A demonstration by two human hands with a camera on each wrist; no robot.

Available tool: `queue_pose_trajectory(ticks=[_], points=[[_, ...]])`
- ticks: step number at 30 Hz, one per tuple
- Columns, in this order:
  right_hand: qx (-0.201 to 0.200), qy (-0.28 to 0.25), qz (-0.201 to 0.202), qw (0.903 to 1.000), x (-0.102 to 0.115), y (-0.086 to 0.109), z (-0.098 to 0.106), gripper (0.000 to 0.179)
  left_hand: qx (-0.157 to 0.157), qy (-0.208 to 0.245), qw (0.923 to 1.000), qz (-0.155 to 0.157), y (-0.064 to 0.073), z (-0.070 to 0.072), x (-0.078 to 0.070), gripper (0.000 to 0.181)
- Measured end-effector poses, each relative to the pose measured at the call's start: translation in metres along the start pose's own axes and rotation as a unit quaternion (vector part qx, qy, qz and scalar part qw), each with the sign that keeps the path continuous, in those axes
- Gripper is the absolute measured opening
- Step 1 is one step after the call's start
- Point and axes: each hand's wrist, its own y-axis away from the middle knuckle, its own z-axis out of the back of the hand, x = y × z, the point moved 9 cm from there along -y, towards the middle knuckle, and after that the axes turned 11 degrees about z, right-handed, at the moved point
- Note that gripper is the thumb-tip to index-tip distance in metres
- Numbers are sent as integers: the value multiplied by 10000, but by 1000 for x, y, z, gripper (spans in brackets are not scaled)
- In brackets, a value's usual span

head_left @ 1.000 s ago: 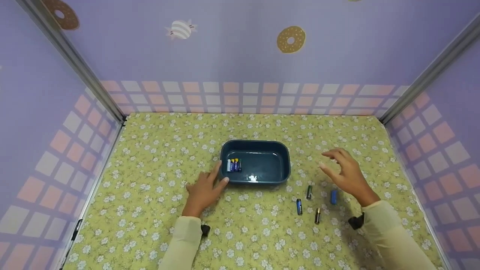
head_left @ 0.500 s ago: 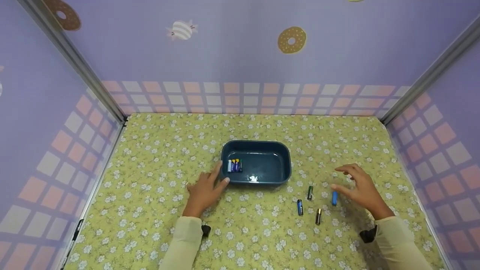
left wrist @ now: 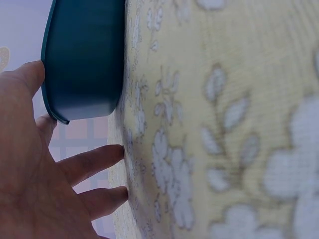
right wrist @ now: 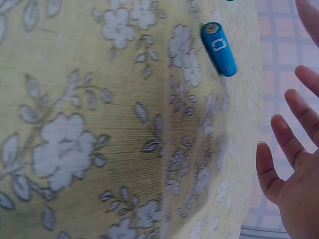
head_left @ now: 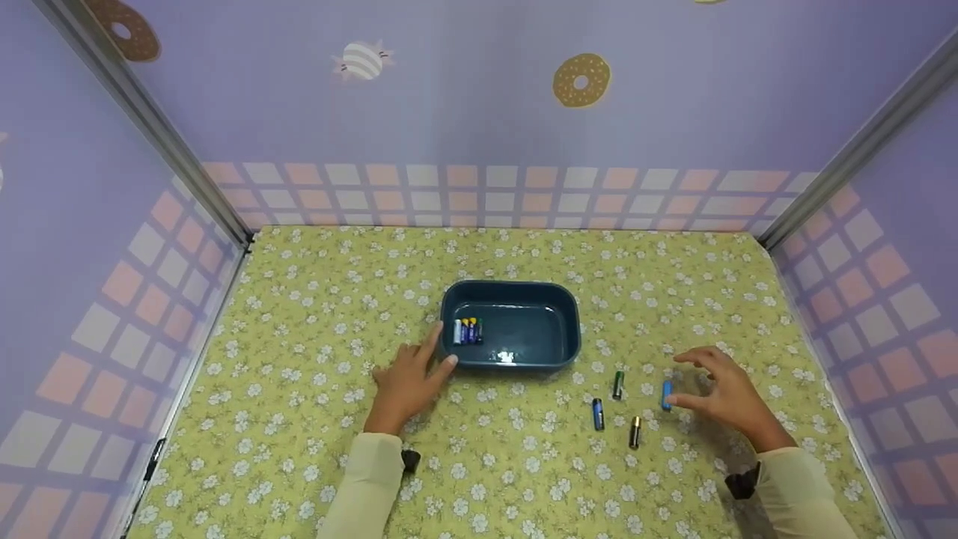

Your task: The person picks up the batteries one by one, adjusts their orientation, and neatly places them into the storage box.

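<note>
A dark teal plastic bin (head_left: 524, 366) stands mid-table, with several batteries (head_left: 469, 331) side by side at its left end. My left hand (head_left: 408, 385) touches the bin's near left corner with thumb and index fingertip; in the left wrist view its other fingertips rest on the cloth beside the bin (left wrist: 84, 59). Thumb and fingers spread apart, my right hand (head_left: 722, 393) hovers by a light blue battery (head_left: 666, 395) lying on the cloth. The right wrist view shows that blue battery (right wrist: 219, 50) apart from the fingers, nothing in the hand.
Left of the light blue battery lie a green battery (head_left: 618, 385), a darker blue battery (head_left: 598, 414) and a black battery with a gold end (head_left: 635, 433). Yellow floral cloth (head_left: 337, 284) covers the table. Purple walls enclose the back and both sides.
My right hand has moved right and toward the near edge, from beside the bin to the light blue battery. The left hand stays at the bin's corner.
</note>
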Motion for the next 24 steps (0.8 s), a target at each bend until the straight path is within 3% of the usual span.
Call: queue_pose_trajectory(ticks=[11,24], points=[[298,24,-80,9995,-8,9,-14,72,-30,34,10000,-13,0,0,0,80],[346,228,22,9991,-15,12,-26,73,25,73,10000,-51,0,0,0,79]])
